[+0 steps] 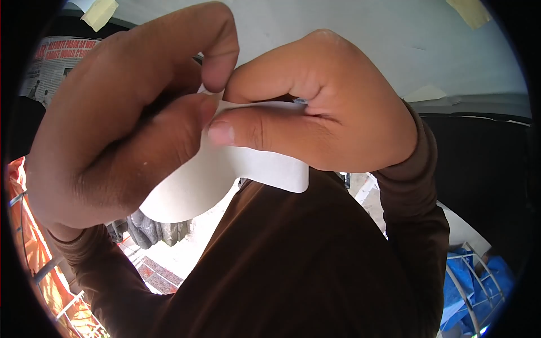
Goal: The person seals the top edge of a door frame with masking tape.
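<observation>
Between my hands is a thin white piece, like paper or card, with a rounded lobe on the left and a narrower rounded tab on the right. My left hand is closed, its thumb and curled index finger pinching the upper edge. Close beside it, my right hand pinches the same edge between thumb and bent index finger. The thumb tips nearly touch, and a small pale strip shows between the fingertips. My fingers hide much of the upper part of the piece.
Behind the hands is a pale grey surface bearing bits of cream tape. Newspaper lies at the upper left. A dark panel is at right. Lower down are orange sheeting and blue sheeting with metal bars.
</observation>
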{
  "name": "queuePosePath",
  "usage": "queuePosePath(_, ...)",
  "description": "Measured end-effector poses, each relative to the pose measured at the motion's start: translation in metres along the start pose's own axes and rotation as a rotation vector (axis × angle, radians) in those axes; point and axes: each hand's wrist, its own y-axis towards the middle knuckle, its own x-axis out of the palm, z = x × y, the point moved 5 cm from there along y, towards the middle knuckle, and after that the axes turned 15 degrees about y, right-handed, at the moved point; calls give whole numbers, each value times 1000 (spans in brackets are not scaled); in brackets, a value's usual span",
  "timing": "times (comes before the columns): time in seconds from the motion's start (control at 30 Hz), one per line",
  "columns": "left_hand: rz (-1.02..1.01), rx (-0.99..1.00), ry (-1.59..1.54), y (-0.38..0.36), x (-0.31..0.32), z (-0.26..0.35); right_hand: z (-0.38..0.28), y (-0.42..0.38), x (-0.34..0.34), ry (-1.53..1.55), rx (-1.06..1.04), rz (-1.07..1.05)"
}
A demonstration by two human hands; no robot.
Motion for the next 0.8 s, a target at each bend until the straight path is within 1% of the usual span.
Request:
queuePosePath(0.03, -136, -68, 7, 2, -1, -8, 1, 2, 1, -16, -1, 0)
queuePosePath(0.1, -270, -124, 2, 2, 2, -27, 0, 2, 7, -151, -130, -47)
queuePosePath(0.13, -296, -111, -114, 0, 10, -38, 2, 1, 11, -161, -119, -50)
queuePosePath(0.23, -290, -86, -440, -6, 24, -76, -15, -8, 24, -359, -351, 60)
queuePosePath(0.27, -235, -125, -558, -4, 28, -107, -30, -19, 22, -381, -359, 72)
queuePosePath(0.3, -93, -160, -624, -1, 28, -148, -45, -30, 20, -402, -366, 84)
queuePosePath(0.33, 44, -205, -685, -5, 30, -191, -68, -46, 8, -414, -287, 101)
queuePosePath(0.4, 174, -315, -666, -22, 50, -265, -87, -81, -15, -431, 27, 245)
queuePosePath(0.47, 119, -398, -581, -33, 89, -321, -87, -104, -23, -533, 33, 414)
queuePosePath(0.5, 104, -365, -436, -32, 117, -351, -83, -108, -18, -546, 48, 414)
queuePosePath(0.53, 86, -338, -296, -31, 149, -379, -81, -113, -15, -551, 40, 472)
queuePosePath(0.57, 66, -363, -256, -31, 176, -402, -80, -114, -12, -551, 32, 528)
queuePosePath(0.6, 52, -384, -206, -28, 199, -418, -80, -115, -9, -555, 42, 525)
queuePosePath(0.67, 58, -349, 178, -15, 263, -444, -83, -114, -4, -638, 23, 519)
queuePosePath(0.7, 37, -388, 289, -9, 303, -462, -84, -116, 0, -646, -8, 538)
queuePosePath(0.73, 16, -423, 402, -1, 341, -479, -94, -124, 2, -696, 98, 533)
queuePosePath(0.77, -60, -454, 446, 8, 373, -492, -101, -121, 6, -711, 147, 529)
queuePosePath(0.8, -76, -450, 429, 13, 406, -507, -108, -114, 11, -719, 200, 525)
